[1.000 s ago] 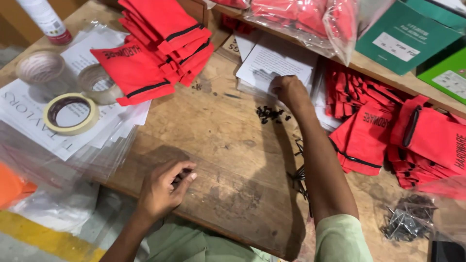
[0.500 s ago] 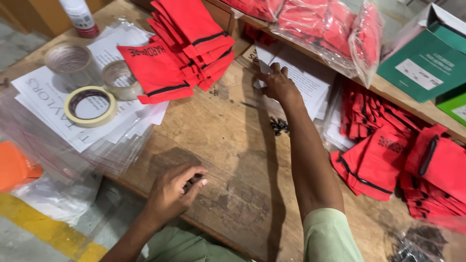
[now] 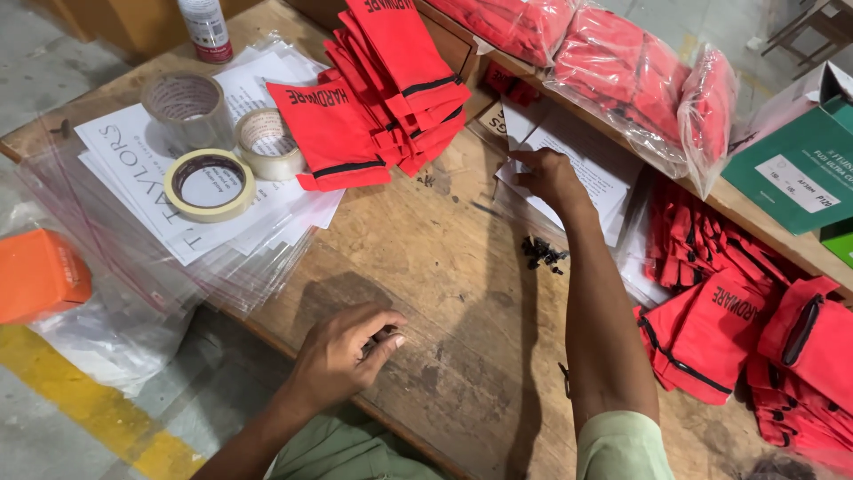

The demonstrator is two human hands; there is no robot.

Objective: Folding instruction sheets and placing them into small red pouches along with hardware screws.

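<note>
Right hand [image 3: 549,178] pinches the top sheet of a paper stack [image 3: 593,182] at the desk's far edge, peeling one free | left hand [image 3: 342,356] at near edge, curled around small dark pieces | loose black screws [image 3: 544,253] between them, within reach.

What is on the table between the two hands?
In the head view, bare worn wooden table mostly, plus a small pile of black screws between the left hand and right hand.

Left hand [image 3: 342,351] curled near the body, right hand [image 3: 548,175] stretched forward.
</note>
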